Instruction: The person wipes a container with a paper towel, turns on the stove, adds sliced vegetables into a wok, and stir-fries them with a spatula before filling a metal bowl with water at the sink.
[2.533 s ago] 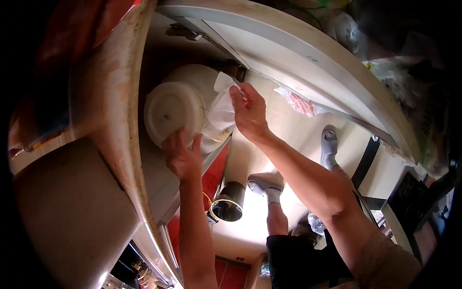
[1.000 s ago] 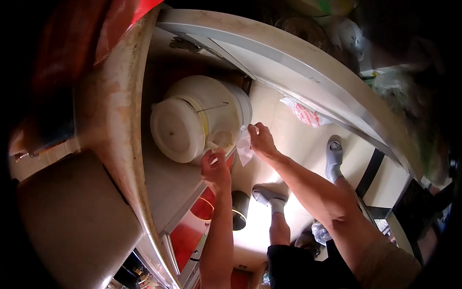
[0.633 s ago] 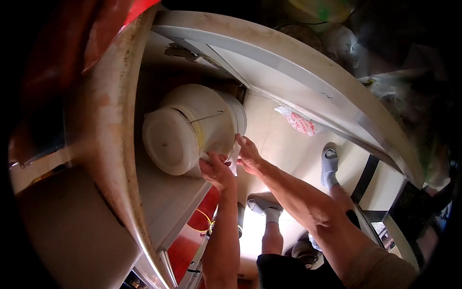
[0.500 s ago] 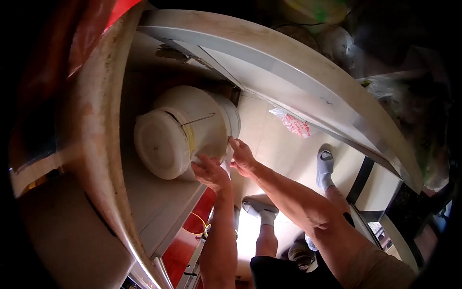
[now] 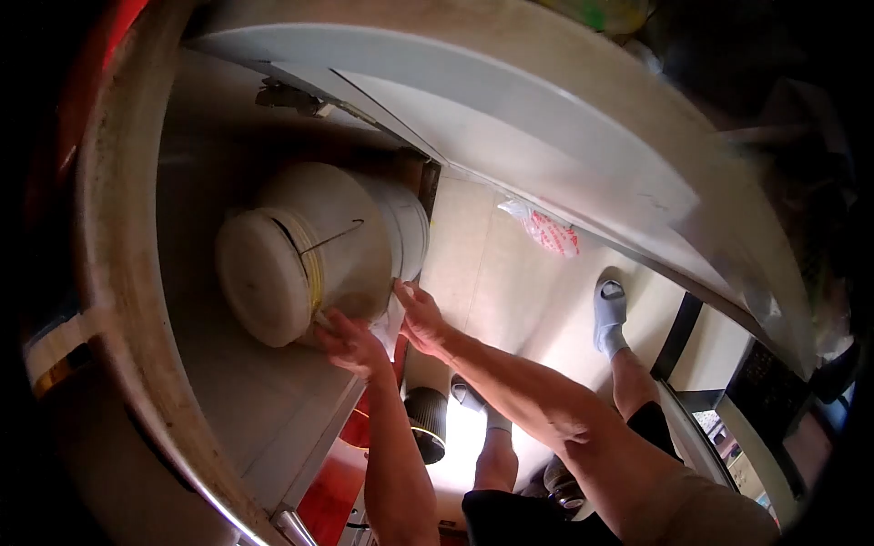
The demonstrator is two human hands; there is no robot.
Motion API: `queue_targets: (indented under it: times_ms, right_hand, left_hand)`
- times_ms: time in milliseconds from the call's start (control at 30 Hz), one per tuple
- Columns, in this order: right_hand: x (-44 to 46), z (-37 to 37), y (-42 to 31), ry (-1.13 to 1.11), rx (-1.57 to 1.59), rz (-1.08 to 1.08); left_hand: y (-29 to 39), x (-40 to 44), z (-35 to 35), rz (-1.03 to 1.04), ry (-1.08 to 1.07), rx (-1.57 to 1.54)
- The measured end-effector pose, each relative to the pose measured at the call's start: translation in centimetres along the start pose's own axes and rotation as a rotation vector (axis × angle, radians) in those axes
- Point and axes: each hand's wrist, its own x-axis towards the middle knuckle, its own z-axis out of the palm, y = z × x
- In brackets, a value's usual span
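Note:
A white tub [image 5: 350, 227] with a round lid [image 5: 264, 278] and a thin wire handle lies tilted inside the cabinet. My left hand [image 5: 350, 344] is at the tub's lower side near the yellowish neck, fingers bent against it; what they grip is hard to make out. My right hand [image 5: 419, 314] is closed on a thin white sheet [image 5: 390, 329], with its fingertips at the tub's base end. Part of the sheet hangs between the two hands.
The cabinet floor [image 5: 264, 409] extends below the tub. An open white door [image 5: 546, 136] arches above. A red-and-white plastic bag [image 5: 546, 229] hangs by it. A dark ribbed bin [image 5: 426, 423] stands on the floor near my feet in grey slippers.
Both hands have come together at the tub's lower side, and the white sheet is lower than before. The tub now shows more of its side. The view has shifted, moving the tub leftward.

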Motion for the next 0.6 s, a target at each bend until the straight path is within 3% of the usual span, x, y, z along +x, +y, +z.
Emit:
queue_targets:
  times_ms: [33, 100, 200, 367, 433, 467, 500, 533, 567, 600]
  right_hand:
    - [0.3, 0.2, 0.5, -0.025, 0.020, -0.006]
    - [1.2, 0.4, 1.9, -0.051, 0.055, -0.029]
    - [1.3, 1.8, 2.6, -0.144, 0.146, -0.063]
    - [1.8, 2.6, 2.7, -0.155, 0.051, 0.005]
    - [1.1, 1.6, 0.5, -0.074, -0.155, 0.107]
    - [-0.3, 0.6, -1.2, -0.025, -0.352, -0.009]
    - [-0.7, -0.8, -3.1, 0.014, -0.356, -0.014]
    - [1.2, -5.2, -2.3, -0.046, -0.451, -0.277]
    - [0.5, -5.4, -5.4, 0.128, -0.272, -0.234]
    - [1.3, -7.8, -6.9, 0.133, -0.263, -0.169]
  left_hand:
    - [-0.4, 0.0, 0.7, -0.134, -0.021, -0.107]
    - [-2.2, 0.3, 1.1, 0.194, 0.076, 0.320]
    - [-0.5, 3.0, -1.0, -0.781, -0.257, -0.564]
    - [-5.0, 2.4, 1.3, -0.396, -0.194, -0.394]
    - [-3.7, 2.6, 1.0, -0.449, -0.172, -0.537]
    - [-2.6, 2.7, 0.4, -0.580, -0.118, -0.671]
    - [-1.7, 3.3, 0.0, -0.707, -0.054, -0.806]
    - [-3.4, 2.7, 0.4, -0.549, -0.101, -0.690]
    - [-5.7, 1.3, 1.7, -0.399, -0.133, -0.591]
    - [-5.6, 1.3, 1.7, -0.409, -0.172, -0.573]
